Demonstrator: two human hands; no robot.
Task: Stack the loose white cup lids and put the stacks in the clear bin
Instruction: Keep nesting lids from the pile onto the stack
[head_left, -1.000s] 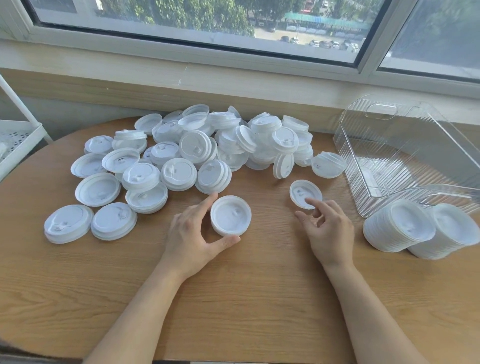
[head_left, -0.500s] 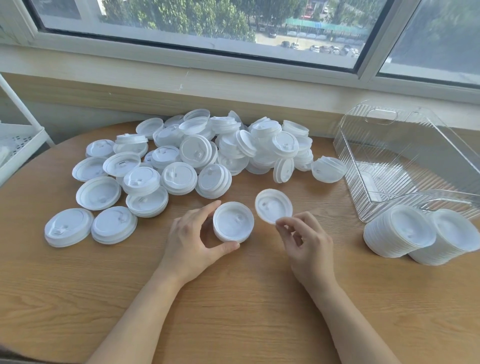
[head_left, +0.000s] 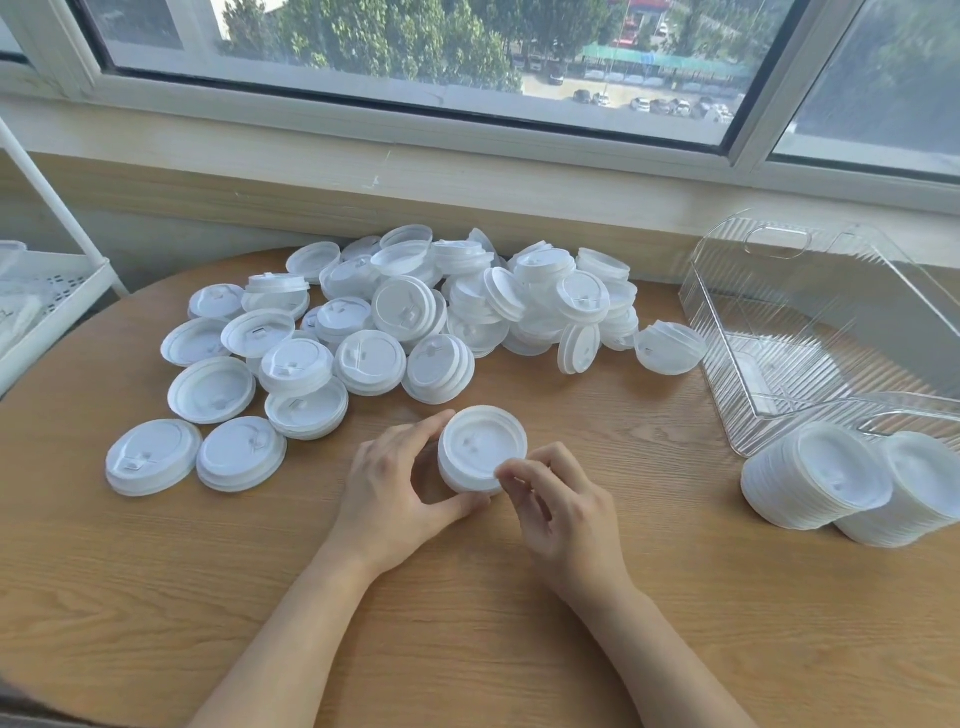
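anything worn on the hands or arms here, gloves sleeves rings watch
Nothing visible. The left hand and right hand are bare, with no gloves, rings or watch, and both forearms are uncovered to the bottom edge of the picture, so no sleeve shows.

Wood table (head_left: 156, 597): loose lids (head_left: 395, 322), stacks (head_left: 815, 478), bin (head_left: 727, 332).

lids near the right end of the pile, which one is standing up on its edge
The lid on edge, at the pile's near right corner, just left of the tilted lid nearest the clear bin. Its neighbours lie flat or tilted.
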